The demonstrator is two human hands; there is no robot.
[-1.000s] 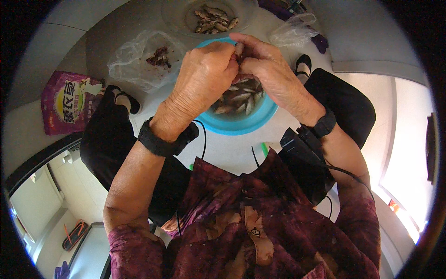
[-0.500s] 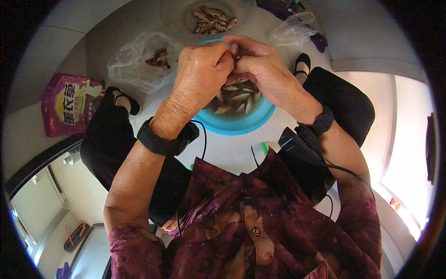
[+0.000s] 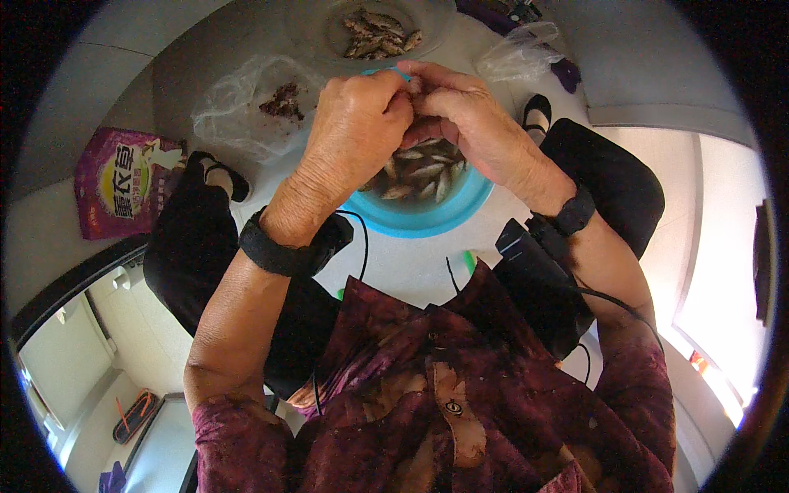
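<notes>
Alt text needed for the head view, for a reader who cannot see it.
Seen from above, a seated person's left hand and right hand meet, fingertips pinched together, over a round blue plastic basin of small silvery fish. Beyond lie a clear plastic bag with dark scraps and a pale bowl of fish.

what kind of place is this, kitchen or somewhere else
Probably a home floor or yard corner, not a kitchen counter: the person sits low over a blue basin of small fish on pale ground, with a purple detergent-like bag beside them.

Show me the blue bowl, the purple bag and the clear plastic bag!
blue bowl [image 3: 444, 215]: head view, on its near rim.
purple bag [image 3: 115, 185]: head view, on its printed front.
clear plastic bag [image 3: 238, 111]: head view, on its crinkled middle.
</notes>
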